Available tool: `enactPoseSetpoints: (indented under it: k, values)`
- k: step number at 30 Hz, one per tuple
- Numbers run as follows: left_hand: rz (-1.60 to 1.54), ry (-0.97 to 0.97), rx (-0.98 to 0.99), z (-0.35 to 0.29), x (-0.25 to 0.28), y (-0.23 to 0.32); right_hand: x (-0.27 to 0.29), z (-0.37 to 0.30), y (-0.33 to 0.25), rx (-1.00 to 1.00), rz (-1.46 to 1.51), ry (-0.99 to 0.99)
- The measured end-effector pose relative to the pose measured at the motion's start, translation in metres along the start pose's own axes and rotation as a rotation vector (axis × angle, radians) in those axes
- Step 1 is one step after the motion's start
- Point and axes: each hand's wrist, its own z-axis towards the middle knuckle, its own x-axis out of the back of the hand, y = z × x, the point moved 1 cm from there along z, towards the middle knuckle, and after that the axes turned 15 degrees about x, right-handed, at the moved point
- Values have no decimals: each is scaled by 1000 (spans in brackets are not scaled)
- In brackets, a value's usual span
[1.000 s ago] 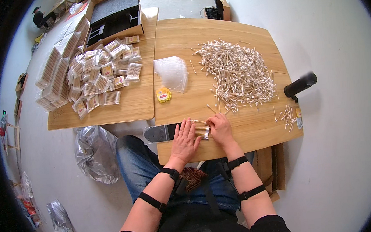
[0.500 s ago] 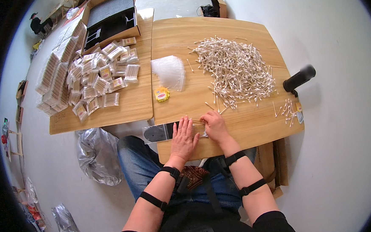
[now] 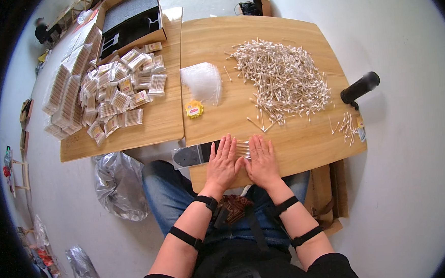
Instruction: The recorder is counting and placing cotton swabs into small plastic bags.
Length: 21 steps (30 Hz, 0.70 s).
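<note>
A row of cotton swabs [image 3: 241, 149] lies side by side near the table's front edge, showing between my two hands. My left hand [image 3: 224, 162] rests flat with fingers stretched over the row's left part and the end of a black, round-ended flat strip [image 3: 189, 156] in a clear sleeve. At the row's right end my right hand [image 3: 262, 162] lies flat, fingers straight, its thumb close to the left one. Both palms hide part of the row. Beyond my hands spreads a big heap of loose cotton swabs [image 3: 280, 82], with a few strays at its near edge.
Clear plastic bags [image 3: 203, 83] lie fanned beside a small stack of yellow labels [image 3: 193, 108]. On the left table are many filled swab packs [image 3: 120, 94] and an open carton [image 3: 131, 27]. A black cylinder [image 3: 360, 87] stands at the right edge, near a small swab pile [image 3: 347, 129].
My right hand has gone from curled fingers at the swabs to lying flat with fingers extended at the row's right end. The left hand stays almost in place.
</note>
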Motion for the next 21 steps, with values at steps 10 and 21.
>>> enactPoseSetpoints:
  k: [10,21]
  values:
    - [95,5,-6,2,-7,-1,-19,15,14,115,-54,-110]
    - [56,-26,-16,-1,-2,0,-16,12,-17,12,-79,-105]
